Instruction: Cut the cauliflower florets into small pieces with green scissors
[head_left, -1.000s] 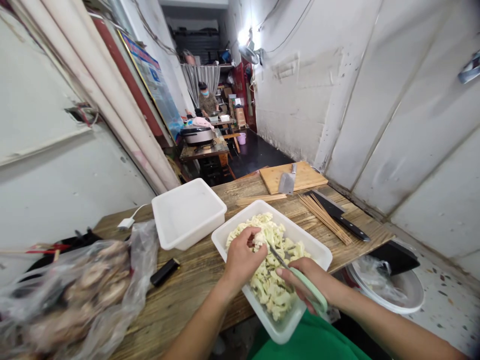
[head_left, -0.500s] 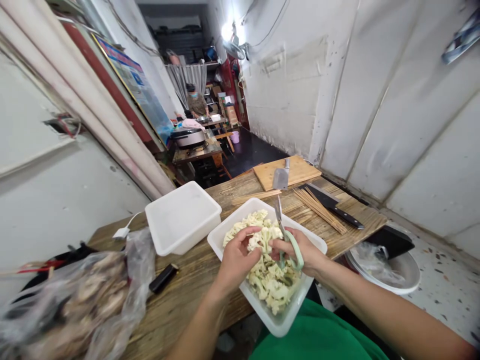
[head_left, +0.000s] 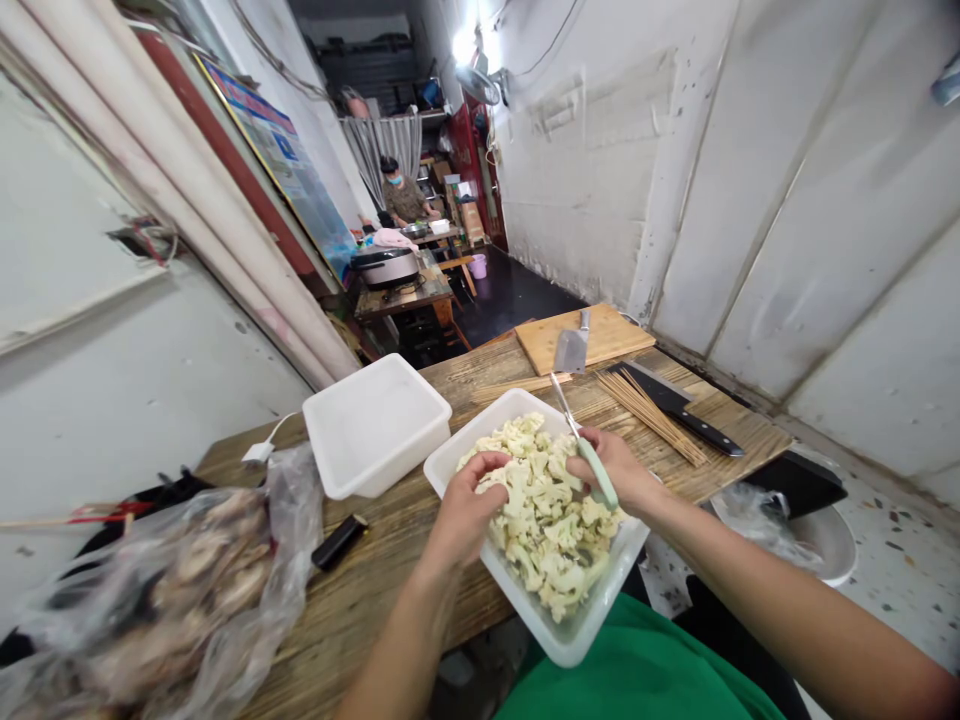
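A pair of scissors (head_left: 596,470) with pale green handles is in my right hand (head_left: 619,470), the blades pointing up and away over the tray's far rim. Below both hands lies a heap of cut cauliflower (head_left: 551,525) in a white plastic tray (head_left: 559,640), which overhangs the table's near edge. My left hand (head_left: 465,510) is at the left side of the heap, thumb and forefinger curved and apart over the florets. No separate piece shows between them; its other fingers are partly hidden.
Left of the tray stands another white container (head_left: 375,425). A plastic bag of brownish food (head_left: 202,570) and a black object (head_left: 340,543) lie nearer. Bamboo skewers (head_left: 652,415), a black-handled knife (head_left: 705,430) and a cleaver (head_left: 572,348) on a cutting board (head_left: 615,340) are beyond. A person (head_left: 405,195) works farther back.
My hands have moved apart; the floret held up between them is no longer raised. The scissors have turned, their handles now closer together. The whole view has shifted slightly.
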